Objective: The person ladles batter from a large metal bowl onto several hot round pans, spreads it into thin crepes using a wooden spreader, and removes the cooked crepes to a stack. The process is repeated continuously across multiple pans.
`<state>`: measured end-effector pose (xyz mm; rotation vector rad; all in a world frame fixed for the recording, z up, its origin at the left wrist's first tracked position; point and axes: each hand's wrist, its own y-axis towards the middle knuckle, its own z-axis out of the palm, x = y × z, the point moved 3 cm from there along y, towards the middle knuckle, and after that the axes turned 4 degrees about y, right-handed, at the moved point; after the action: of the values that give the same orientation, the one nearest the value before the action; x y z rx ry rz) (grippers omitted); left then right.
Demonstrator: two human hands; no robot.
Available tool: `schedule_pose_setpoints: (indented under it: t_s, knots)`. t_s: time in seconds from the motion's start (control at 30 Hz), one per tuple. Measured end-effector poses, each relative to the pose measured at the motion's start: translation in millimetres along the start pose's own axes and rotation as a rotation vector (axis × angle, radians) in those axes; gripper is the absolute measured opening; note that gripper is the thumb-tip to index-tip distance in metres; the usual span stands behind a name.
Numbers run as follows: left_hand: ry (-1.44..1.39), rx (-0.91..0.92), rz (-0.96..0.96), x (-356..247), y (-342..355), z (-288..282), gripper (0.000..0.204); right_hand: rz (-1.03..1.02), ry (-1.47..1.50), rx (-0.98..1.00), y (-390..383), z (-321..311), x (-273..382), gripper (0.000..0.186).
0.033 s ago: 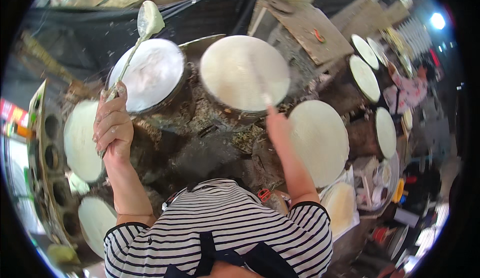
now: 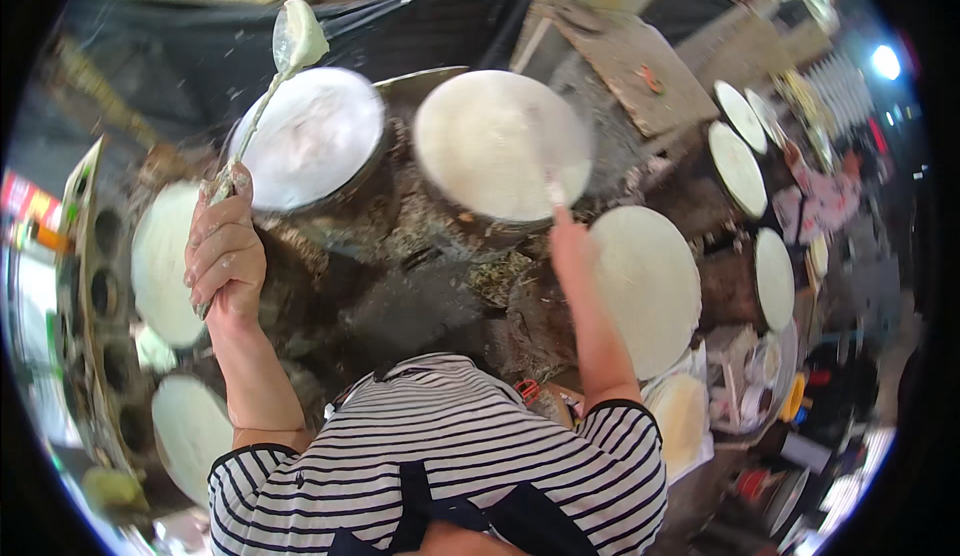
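My left hand is wrapped round the handle of a ladle coated in pale batter. Its bowl is raised beyond a round griddle with a whitish, patchy surface. At the griddle beside it, my right hand is closed on a thin spreading tool, whose far end is smeared by motion. That tool lies over a round cream-coloured sheet of batter, covering nearly the whole top. Batter flecks mark my left fingers. Just right of my right forearm is another pale round sheet.
More pale rounds stand on the left and at the right. A wooden board leans at the back, bearing a small red thing. A basin of items sits at right. Farther right, a person in pink patterned clothing is partly visible.
The view has shifted slightly, moving the griddles rightward in the picture. My right hand and its tool have moved a little to the right. Both hands keep their hold.
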<state>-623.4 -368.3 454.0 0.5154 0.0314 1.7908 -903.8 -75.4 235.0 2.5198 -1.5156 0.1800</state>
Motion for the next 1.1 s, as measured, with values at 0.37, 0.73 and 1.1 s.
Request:
schedule_pose_setpoints:
  t_s: [0.37,0.73,1.1]
  knots:
    - [0.444,0.231,0.804,56,-351,88,0.050,-0.548,1.041,0.340,-126,25,252,0.050]
    - [0.575,-1.308,2.023,139,-607,-20,0.027,-1.754,0.931,1.424,-548,-31,393,0.048]
    - [0.017,-1.231,2.188,119,-721,-146,0.011,-1.459,0.622,0.057,-256,91,558,0.040]
